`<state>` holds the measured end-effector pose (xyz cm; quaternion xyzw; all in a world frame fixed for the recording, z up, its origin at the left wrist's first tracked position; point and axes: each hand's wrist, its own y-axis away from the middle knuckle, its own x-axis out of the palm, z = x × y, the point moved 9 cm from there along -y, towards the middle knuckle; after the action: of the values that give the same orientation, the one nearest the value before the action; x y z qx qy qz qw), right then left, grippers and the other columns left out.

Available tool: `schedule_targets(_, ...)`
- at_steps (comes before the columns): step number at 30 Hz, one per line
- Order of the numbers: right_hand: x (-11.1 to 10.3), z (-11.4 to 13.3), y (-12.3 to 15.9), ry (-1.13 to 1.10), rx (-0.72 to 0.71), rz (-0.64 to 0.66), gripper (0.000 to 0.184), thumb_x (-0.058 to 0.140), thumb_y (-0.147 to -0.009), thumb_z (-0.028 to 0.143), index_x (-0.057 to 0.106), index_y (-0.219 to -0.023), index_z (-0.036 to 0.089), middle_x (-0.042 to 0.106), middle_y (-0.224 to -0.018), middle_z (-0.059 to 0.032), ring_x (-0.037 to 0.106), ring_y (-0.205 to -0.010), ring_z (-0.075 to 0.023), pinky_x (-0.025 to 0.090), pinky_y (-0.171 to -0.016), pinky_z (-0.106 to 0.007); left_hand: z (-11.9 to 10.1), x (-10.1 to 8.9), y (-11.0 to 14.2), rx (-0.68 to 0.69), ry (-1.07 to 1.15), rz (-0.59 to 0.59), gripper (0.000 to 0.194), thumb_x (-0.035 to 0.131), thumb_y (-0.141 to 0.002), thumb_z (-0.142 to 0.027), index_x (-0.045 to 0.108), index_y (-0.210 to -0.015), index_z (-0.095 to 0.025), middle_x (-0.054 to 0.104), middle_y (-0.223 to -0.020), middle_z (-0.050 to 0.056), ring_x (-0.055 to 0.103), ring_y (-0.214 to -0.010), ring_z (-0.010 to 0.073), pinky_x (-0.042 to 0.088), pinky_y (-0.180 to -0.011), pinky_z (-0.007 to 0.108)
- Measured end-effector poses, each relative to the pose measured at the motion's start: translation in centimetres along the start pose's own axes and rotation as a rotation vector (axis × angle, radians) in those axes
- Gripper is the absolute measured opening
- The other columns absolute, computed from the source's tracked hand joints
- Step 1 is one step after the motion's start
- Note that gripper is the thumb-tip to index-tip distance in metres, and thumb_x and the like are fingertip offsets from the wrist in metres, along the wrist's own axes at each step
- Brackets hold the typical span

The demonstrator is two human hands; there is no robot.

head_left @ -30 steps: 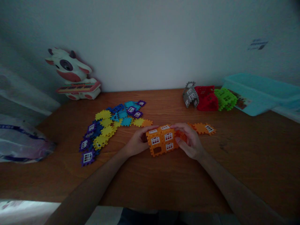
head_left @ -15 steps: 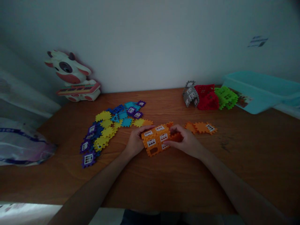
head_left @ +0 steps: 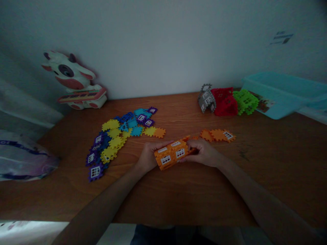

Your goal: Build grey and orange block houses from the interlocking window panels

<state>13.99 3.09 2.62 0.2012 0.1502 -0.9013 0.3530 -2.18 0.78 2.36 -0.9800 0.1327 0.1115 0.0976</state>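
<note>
Between my hands is an orange toy house (head_left: 171,154) made of interlocking plastic tiles with white window frames. My left hand (head_left: 149,157) grips its left end, thumb along the upper edge. At the right end my right hand (head_left: 203,153) is closed on the house, its fingers partly inside the open side. The house is tilted, with its top row of windows turned toward me; its far side is hidden. Loose orange tiles (head_left: 218,135) lie flat just beyond my right hand.
Yellow tiles (head_left: 117,142), purple tiles (head_left: 95,172) and blue tiles (head_left: 136,131) spread at the left. Behind stand a grey built piece (head_left: 206,100), a red one (head_left: 224,102), a green one (head_left: 246,101), a turquoise tub (head_left: 281,98), a cow toy (head_left: 76,81) and a plastic bag (head_left: 25,156).
The orange house has shifted slightly left and tipped, so its lower row of openings no longer shows. My right hand has changed its hold, with the fingers lower at the right end.
</note>
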Motion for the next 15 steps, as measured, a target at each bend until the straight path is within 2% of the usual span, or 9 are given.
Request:
schedule_targets(8,0.1,0.11,-0.22,0.075,-0.005,0.043,0.033,0.079,-0.081,0.052,0.075,-0.09,0.021,0.08,-0.091,-0.0038,0.073,-0.081,-0.0204,0.055,-0.075,-0.031,0.54,0.23,0.07,-0.085,0.05,-0.003,0.056,0.083,-0.071,-0.025,0.072,-0.125,-0.015,0.076,-0.118,0.01,0.076,-0.103,0.0316,0.063,-0.092,0.043)
schedule_targets(15,0.1,0.1,-0.06,0.124,-0.025,0.057,0.035,0.076,-0.083,0.054,0.075,-0.091,0.02,0.079,-0.091,-0.0045,0.073,-0.081,-0.021,0.055,-0.077,-0.033,0.61,0.53,0.14,-0.092,-0.004,0.03,0.051,0.081,-0.073,-0.023,0.073,-0.123,-0.014,0.077,-0.115,0.011,0.076,-0.101,0.031,0.062,-0.091,0.043)
